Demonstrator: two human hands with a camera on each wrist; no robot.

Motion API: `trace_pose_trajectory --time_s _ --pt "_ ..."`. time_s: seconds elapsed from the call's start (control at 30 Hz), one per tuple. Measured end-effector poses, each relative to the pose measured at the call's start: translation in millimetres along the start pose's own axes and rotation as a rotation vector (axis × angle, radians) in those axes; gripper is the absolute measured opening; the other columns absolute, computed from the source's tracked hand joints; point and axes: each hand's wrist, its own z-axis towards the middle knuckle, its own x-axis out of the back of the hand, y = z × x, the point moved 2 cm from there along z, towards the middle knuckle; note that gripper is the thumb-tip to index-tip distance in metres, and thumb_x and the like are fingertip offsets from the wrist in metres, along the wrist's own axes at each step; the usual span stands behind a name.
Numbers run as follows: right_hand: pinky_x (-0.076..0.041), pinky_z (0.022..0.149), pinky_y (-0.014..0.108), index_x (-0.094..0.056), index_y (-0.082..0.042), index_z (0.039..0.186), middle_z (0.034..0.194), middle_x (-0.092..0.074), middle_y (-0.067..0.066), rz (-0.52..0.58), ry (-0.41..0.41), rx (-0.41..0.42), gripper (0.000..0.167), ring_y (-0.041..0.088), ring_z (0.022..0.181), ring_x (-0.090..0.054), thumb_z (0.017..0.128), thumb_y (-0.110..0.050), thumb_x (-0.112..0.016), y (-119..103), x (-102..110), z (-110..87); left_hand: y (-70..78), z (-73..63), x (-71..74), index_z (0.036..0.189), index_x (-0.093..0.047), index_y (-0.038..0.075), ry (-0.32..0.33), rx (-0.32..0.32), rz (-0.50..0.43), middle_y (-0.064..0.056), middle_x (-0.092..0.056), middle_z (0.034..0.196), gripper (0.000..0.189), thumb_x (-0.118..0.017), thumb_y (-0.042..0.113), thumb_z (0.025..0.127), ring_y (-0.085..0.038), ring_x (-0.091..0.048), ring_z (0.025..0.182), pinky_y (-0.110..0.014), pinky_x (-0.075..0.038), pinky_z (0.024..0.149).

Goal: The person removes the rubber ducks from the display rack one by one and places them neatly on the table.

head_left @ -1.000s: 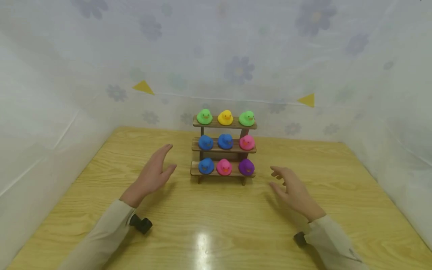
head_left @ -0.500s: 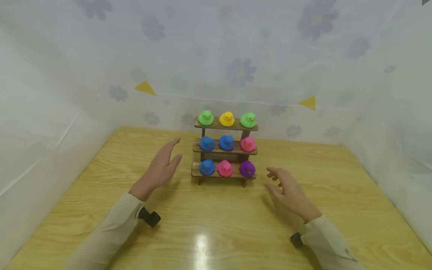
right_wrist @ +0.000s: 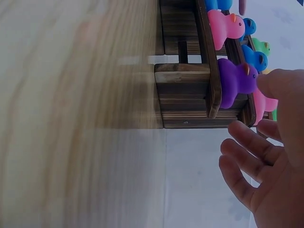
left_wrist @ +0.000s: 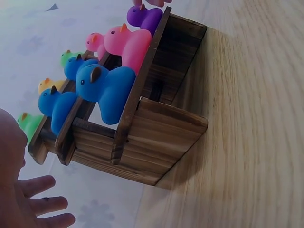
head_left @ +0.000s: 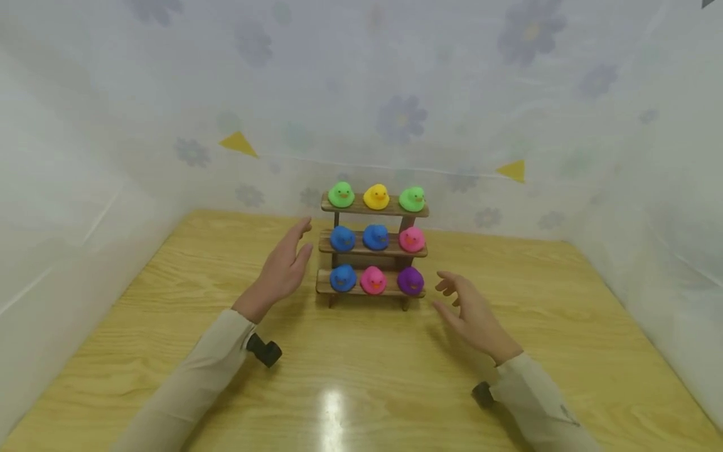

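Note:
A three-tier wooden stand (head_left: 356,290) holds rubber ducks in rows. On top sit a green duck (head_left: 341,195), a yellow duck (head_left: 376,197) and another green duck (head_left: 413,199). The middle shelf bears two blue ducks (head_left: 375,237) and a pink duck (head_left: 412,239); the lowest has a blue duck (head_left: 342,278), a pink duck (head_left: 373,280) and a purple duck (head_left: 410,281). My left hand (head_left: 284,267) is just left of the stand, fingers extended, holding nothing. To the right, near the purple duck, my right hand (head_left: 474,317) has relaxed, slightly bent fingers and holds nothing.
The stand rests on a wood-grain table (head_left: 361,370), toward its back edge. A pale flowered sheet (head_left: 361,81) hangs behind and at both sides, with two yellow triangles (head_left: 239,144) on it. Each wrist carries a small black camera (head_left: 264,350).
Both hands have moved inward toward the stand, the left one rightward and farther forward, the right one leftward. The ducks stay in their places on the shelves.

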Motion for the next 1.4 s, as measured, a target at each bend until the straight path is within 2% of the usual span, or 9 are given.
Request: trace_pose_trajectory --time_s 0.27,0.5,0.67,0.97,1.2,1.4 --pt "-0.049 0.069 0.033 -0.047 0.005 0.130 0.107 -0.060 0.014 0.033 -0.003 0.008 0.051 0.024 0.094 -0.056 0.085 -0.002 -0.070 -5.2 -4.4 6.8 -3.8 10.9 -8.5 0.154 -0.018 0.005 0.004 0.026 -0.045 -0.023 -0.034 0.148 0.052 -0.033 0.019 0.106 -0.042 -0.038 0.131 -0.056 -0.033 0.105" --pt "-0.048 0.069 0.032 -0.050 0.008 0.125 0.105 -0.059 0.019 0.042 0.050 0.027 0.048 0.030 0.094 -0.055 0.082 0.001 -0.072 -3.7 -7.0 11.1 -5.4 20.7 -14.1 0.154 -0.018 0.006 0.019 0.027 -0.083 -0.027 -0.033 0.146 0.051 -0.034 0.014 0.105 -0.044 -0.040 0.128 -0.056 -0.035 0.104" --pt "-0.047 0.067 0.031 -0.052 0.008 0.124 0.103 -0.059 0.019 0.036 0.072 0.041 0.049 0.029 0.092 -0.056 0.081 0.001 -0.073 -3.6 -9.5 13.6 -6.9 26.1 -18.3 0.154 -0.019 0.008 0.013 0.022 -0.108 -0.028 -0.032 0.145 0.053 -0.036 0.019 0.106 -0.044 -0.042 0.125 -0.057 -0.038 0.100" --pt "-0.049 0.064 0.036 -0.053 0.007 0.126 0.100 -0.059 0.017 0.060 0.064 0.034 0.049 0.030 0.090 -0.056 0.082 -0.002 -0.073 -5.1 -12.3 19.8 -17.2 28.9 -17.6 0.155 -0.018 0.016 0.000 0.048 -0.124 -0.024 -0.032 0.147 0.056 -0.041 0.026 0.105 -0.041 -0.052 0.117 -0.053 -0.046 0.092" --pt "-0.048 0.064 0.031 -0.056 0.005 0.126 0.091 -0.059 0.012 0.066 0.073 0.020 0.048 0.023 0.083 -0.053 0.082 -0.004 -0.074 -4.5 -18.7 26.3 -21.9 30.2 -16.9 0.155 -0.018 0.019 -0.019 0.048 -0.137 -0.024 -0.036 0.146 0.057 -0.042 0.027 0.104 -0.041 -0.055 0.112 -0.053 -0.048 0.089" --pt "-0.044 0.065 0.029 -0.058 0.007 0.121 0.082 -0.057 0.010 0.082 0.113 0.057 0.047 0.020 0.075 -0.051 0.079 -0.002 -0.076 -7.9 -22.2 33.9 -21.8 31.8 -17.3 0.155 -0.019 0.018 -0.009 0.043 -0.129 -0.021 -0.036 0.146 0.059 -0.045 0.025 0.103 -0.038 -0.057 0.110 -0.051 -0.050 0.088"
